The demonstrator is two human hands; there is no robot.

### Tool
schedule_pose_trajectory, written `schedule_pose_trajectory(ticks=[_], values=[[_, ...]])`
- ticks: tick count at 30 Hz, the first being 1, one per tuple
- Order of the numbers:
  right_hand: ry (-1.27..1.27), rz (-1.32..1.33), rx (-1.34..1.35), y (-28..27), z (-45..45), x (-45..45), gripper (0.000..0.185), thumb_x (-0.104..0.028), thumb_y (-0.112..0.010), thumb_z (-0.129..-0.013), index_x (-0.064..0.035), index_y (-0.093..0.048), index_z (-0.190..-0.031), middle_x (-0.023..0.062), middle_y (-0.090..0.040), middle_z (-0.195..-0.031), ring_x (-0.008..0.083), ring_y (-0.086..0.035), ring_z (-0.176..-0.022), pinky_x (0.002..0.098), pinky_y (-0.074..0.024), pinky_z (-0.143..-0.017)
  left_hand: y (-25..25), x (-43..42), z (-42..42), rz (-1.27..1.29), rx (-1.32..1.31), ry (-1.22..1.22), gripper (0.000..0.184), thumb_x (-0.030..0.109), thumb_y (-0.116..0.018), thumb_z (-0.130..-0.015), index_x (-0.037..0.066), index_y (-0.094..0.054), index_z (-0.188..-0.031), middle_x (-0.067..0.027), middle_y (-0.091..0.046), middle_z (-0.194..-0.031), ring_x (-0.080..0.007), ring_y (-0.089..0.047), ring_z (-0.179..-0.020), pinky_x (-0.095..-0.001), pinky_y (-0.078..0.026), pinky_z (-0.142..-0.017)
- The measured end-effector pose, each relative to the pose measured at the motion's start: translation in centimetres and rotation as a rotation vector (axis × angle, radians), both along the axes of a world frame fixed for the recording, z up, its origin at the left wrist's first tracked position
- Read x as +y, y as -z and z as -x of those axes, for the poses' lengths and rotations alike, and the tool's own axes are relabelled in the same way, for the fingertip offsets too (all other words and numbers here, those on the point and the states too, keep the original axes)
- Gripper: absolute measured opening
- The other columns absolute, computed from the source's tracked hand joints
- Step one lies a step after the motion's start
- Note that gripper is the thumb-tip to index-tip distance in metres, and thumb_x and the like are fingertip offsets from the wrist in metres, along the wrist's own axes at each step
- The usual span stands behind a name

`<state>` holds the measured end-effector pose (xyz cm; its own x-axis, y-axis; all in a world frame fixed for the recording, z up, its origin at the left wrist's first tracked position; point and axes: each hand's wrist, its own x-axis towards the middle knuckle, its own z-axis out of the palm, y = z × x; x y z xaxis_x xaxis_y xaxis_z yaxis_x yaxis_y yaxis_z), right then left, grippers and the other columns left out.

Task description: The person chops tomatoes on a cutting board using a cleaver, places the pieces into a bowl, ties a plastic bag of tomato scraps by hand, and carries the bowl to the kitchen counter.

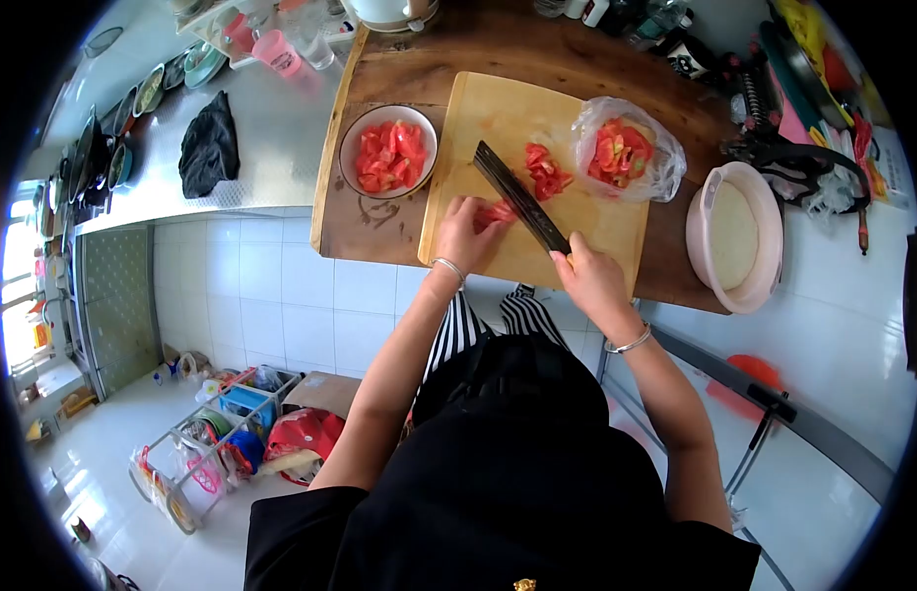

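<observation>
My right hand (590, 279) is wrapped round the handle of a dark-bladed kitchen knife (517, 195), which slants up and left over the wooden cutting board (478, 118). Beside the blade, my left hand (465, 236) presses a piece of tomato (495, 213) against the board with its fingers bent. Cut tomato chunks (547, 171) lie just right of the blade. Left of the board stands a white bowl (434, 148) of tomato pieces (389, 156). On the board's right side sits a clear plastic bag (665, 172) with tomato scraps (619, 151) in it.
A pale pink basin (702, 236) stands at the table's right edge. Several bottles (665, 22) line the back. To the left, a metal counter (271, 128) holds a black cloth (210, 146) and pink cups (276, 52). A rack of bags (222, 443) is on the floor.
</observation>
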<state>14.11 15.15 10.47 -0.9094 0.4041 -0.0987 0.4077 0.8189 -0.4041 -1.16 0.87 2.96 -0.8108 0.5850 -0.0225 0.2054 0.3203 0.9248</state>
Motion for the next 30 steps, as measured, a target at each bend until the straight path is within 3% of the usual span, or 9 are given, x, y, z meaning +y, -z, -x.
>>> schedule_pose_trajectory(ticks=[5,7,8,14,20,22,26,28,30], values=[[0.053,-0.050,-0.026,3.3,0.8,-0.1,0.028,-0.030,-0.057,-0.092,-0.0053,-0.047,-0.082,0.0159,-0.058,-0.057,0.0371,-0.060,-0.053,0.0467,-0.0464,-0.049,-0.1,0.2,-0.5,0.059,0.073,0.014,0.032,0.017,-0.079,-0.074,0.000,-0.061,-0.093,-0.0117,-0.058,-0.090,-0.0218,-0.066,-0.073,-0.0296,-0.056,-0.065],[0.071,0.017,0.000,3.0,0.6,0.8,0.026,-0.028,-0.058,-0.091,-0.0059,-0.048,-0.081,0.0149,-0.058,-0.056,0.0361,-0.060,-0.053,0.0463,-0.0465,-0.049,0.5,0.6,-0.8,0.106,0.373,-0.020,0.030,0.018,-0.078,-0.074,0.000,-0.061,-0.091,-0.0118,-0.058,-0.091,-0.0217,-0.065,-0.072,-0.0313,-0.056,-0.064],[0.071,0.011,0.010,2.8,0.5,1.1,0.026,-0.028,-0.058,-0.091,-0.0059,-0.048,-0.081,0.0149,-0.058,-0.056,0.0361,-0.060,-0.053,0.0463,-0.0465,-0.049,0.9,0.8,-0.7,0.100,0.382,-0.021,0.030,0.018,-0.078,-0.074,0.000,-0.061,-0.091,-0.0118,-0.058,-0.091,-0.0217,-0.065,-0.072,-0.0313,-0.056,-0.064],[0.067,-0.011,0.074,-1.7,-0.6,0.1,0.025,-0.025,-0.061,-0.089,-0.0053,-0.047,-0.082,0.0128,-0.055,-0.054,0.0357,-0.058,-0.051,0.0452,-0.0462,-0.049,1.7,0.4,-1.3,-0.046,0.177,-0.102,0.025,0.017,-0.076,-0.075,0.001,-0.062,-0.089,-0.0128,-0.056,-0.092,-0.0213,-0.062,-0.068,-0.0311,-0.054,-0.059],[-0.055,-0.021,-0.007,0.4,0.0,-0.3,0.026,-0.026,-0.059,-0.090,-0.0052,-0.046,-0.081,0.0142,-0.056,-0.055,0.0364,-0.059,-0.053,0.0463,-0.0462,-0.049,1.8,0.2,-1.2,-0.002,0.192,-0.103,0.021,0.015,-0.076,-0.075,0.002,-0.063,-0.082,-0.0119,-0.056,-0.089,-0.0204,-0.062,-0.066,-0.0291,-0.053,-0.058],[0.015,-0.032,-0.021,2.1,0.8,-0.7,0.026,-0.026,-0.059,-0.090,-0.0052,-0.046,-0.081,0.0147,-0.057,-0.056,0.0370,-0.059,-0.053,0.0468,-0.0461,-0.049,1.5,0.3,-1.2,0.042,0.117,-0.086,0.021,0.018,-0.075,-0.076,0.004,-0.061,-0.081,-0.0112,-0.056,-0.090,-0.0270,-0.063,-0.072,-0.0349,-0.053,-0.064],[0.044,0.009,-0.001,2.7,0.8,0.4,0.026,-0.025,-0.059,-0.090,-0.0053,-0.047,-0.080,0.0147,-0.058,-0.057,0.0369,-0.059,-0.053,0.0468,-0.0459,-0.048,0.5,0.6,-1.2,0.014,0.059,-0.066,0.019,0.017,-0.073,-0.077,0.004,-0.061,-0.080,-0.0121,-0.057,-0.091,-0.0280,-0.062,-0.072,-0.0368,-0.052,-0.064],[-0.001,-0.045,0.053,2.0,0.7,0.5,0.025,-0.024,-0.059,-0.090,-0.0058,-0.047,-0.079,0.0137,-0.058,-0.056,0.0350,-0.059,-0.052,0.0453,-0.0460,-0.047,0.7,0.6,-0.9,0.039,0.415,-0.086,0.015,0.015,-0.073,-0.077,0.005,-0.064,-0.082,-0.0123,-0.058,-0.094,-0.0265,-0.063,-0.074,-0.0343,-0.053,-0.062],[-0.008,-0.053,0.082,0.4,0.3,0.1,0.024,-0.024,-0.060,-0.090,-0.0062,-0.047,-0.079,0.0129,-0.058,-0.056,0.0338,-0.059,-0.051,0.0443,-0.0462,-0.047,0.9,0.1,-0.3,0.005,0.485,-0.068,0.014,0.014,-0.073,-0.077,0.005,-0.064,-0.083,-0.0127,-0.059,-0.096,-0.0281,-0.062,-0.077,-0.0353,-0.052,-0.065]])
